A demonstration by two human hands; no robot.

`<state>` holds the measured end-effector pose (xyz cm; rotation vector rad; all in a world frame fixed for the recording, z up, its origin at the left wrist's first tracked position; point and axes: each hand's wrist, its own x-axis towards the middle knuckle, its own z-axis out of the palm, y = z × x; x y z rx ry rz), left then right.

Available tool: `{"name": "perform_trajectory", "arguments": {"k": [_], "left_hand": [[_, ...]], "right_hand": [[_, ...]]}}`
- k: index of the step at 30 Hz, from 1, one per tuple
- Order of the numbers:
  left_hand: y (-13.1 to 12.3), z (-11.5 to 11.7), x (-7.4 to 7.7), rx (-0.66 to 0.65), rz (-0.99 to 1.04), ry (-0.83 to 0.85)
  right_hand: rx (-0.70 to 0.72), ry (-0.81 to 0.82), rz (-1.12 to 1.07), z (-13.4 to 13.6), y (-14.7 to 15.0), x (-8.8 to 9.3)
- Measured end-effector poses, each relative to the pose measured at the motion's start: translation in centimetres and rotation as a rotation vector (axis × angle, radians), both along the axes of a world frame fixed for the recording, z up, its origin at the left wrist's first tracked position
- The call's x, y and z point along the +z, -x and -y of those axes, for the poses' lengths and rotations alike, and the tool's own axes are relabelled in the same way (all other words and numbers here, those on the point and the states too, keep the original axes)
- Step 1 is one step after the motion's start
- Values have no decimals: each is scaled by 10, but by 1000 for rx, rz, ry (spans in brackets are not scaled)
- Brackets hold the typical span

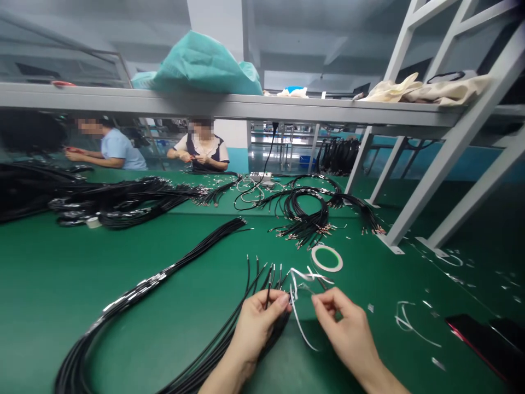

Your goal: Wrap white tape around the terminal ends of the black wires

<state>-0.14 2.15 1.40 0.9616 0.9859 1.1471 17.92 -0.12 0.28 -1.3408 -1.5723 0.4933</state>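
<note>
My left hand (256, 323) is closed around a bunch of thin black cables (262, 276) whose stripped ends fan upward past my fingers. My right hand (346, 325) pinches a narrow white strip of tape (301, 328) that loops between both hands near the cable ends. A small roll of white tape (327, 258) lies flat on the green table (49, 284) just beyond my hands. The cable bunch trails down to the lower left under my left wrist.
A long black cable bundle (164, 273) curves across the table at left. More coiled cables (307, 210) and piles (118, 200) lie farther back. White tape scraps (410, 323) litter the right. A grey shelf frame (451, 142) stands right. Two people work behind.
</note>
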Motion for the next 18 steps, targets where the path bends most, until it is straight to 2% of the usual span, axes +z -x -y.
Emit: {"name": "perform_trajectory", "arguments": {"k": [5,10,14,18], "left_hand": [[2,1,0,-76,104,129],[6,4,11,-192,128,98],[5,5,18,-154,144,128],[2,3,12,-97,107,126]], "right_hand": [[0,-206,277,6,7,-13],[-43,-320,402,1,1,-9],[-42,-385,453,0,-2,-5],[13,-372,374,2,-1,-3]]}}
